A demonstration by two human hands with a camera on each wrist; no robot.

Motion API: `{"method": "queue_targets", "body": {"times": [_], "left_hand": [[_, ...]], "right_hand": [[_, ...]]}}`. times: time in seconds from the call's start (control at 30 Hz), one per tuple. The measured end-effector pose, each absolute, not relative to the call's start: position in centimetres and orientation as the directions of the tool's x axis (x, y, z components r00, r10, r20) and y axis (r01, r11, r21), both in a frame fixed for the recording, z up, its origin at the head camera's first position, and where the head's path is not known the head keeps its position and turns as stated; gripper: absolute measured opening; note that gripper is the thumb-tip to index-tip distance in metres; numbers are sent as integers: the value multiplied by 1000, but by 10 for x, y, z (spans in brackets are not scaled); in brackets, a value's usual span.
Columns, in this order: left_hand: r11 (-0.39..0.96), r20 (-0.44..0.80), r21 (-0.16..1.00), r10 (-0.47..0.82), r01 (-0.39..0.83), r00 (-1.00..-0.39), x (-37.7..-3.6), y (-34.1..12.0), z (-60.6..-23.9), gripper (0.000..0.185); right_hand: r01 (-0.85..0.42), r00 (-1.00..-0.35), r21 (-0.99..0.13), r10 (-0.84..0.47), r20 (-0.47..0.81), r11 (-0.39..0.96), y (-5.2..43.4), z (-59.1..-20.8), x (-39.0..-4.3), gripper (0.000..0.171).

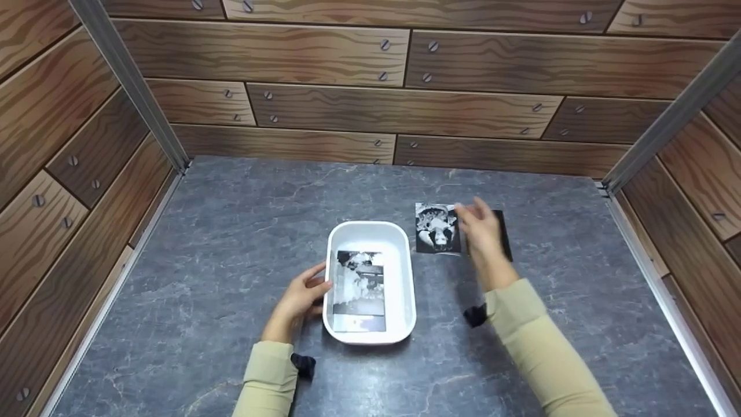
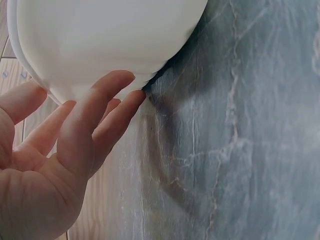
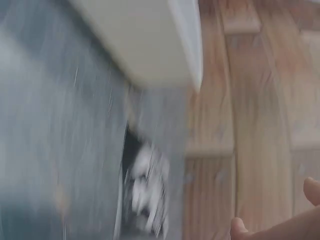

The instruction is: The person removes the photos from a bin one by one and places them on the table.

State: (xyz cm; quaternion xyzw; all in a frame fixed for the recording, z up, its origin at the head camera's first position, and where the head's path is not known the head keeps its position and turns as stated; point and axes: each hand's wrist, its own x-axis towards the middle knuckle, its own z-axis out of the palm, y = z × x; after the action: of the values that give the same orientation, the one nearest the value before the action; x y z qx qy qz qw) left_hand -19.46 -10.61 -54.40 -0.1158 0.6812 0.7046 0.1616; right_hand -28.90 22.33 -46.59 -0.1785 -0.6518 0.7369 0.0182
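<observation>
A white plastic tub (image 1: 399,278) with rounded corners stands in the middle of the table. Inside it lie several overlapping black-and-white prints (image 1: 359,286). My left hand (image 1: 302,294) touches the tub's left side, its thumb at the rim; in the left wrist view its fingertips (image 2: 122,77) are against the outer wall. Right of the tub lies a print (image 1: 438,229) that looks like a medical scan. My right hand (image 1: 481,231), slightly blurred, is above the table at that print's right edge, fingers extended. A dark print (image 1: 505,234) shows partly behind it.
The grey marbled tabletop (image 1: 231,231) is enclosed by wood-patterned walls (image 1: 324,104) at the back and both sides. Metal posts (image 1: 139,87) stand in the back corners. A black strap (image 1: 303,366) hangs at the left wrist, with another (image 1: 474,315) at the right.
</observation>
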Motion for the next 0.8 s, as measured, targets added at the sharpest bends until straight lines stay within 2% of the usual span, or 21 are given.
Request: {"method": "queue_targets", "body": {"times": [0.23,0.33,0.43,0.57,0.8], "left_hand": [[-26,-377,925,69,-380,-923,-195,-107,-544,53],[-26,-365,930,74,-368,-928,-195,-108,-542,53],[-30,-360,931,78,-363,-930,-194,-107,-542,53],[-42,-366,928,79,-369,-927,-193,-105,-543,53],[-50,-362,928,104,-368,-926,-194,-107,-544,54]], "right_hand": [[119,-988,-984,77,-130,-130,151,-480,-250,62],[164,-986,-982,-27,-162,-89,126,-490,-231,68],[206,-976,-977,-76,-203,-48,107,-501,-218,72],[262,-964,-965,-61,-260,-24,95,-517,-209,76],[358,-933,-933,46,-356,45,87,-532,-207,80]]}}
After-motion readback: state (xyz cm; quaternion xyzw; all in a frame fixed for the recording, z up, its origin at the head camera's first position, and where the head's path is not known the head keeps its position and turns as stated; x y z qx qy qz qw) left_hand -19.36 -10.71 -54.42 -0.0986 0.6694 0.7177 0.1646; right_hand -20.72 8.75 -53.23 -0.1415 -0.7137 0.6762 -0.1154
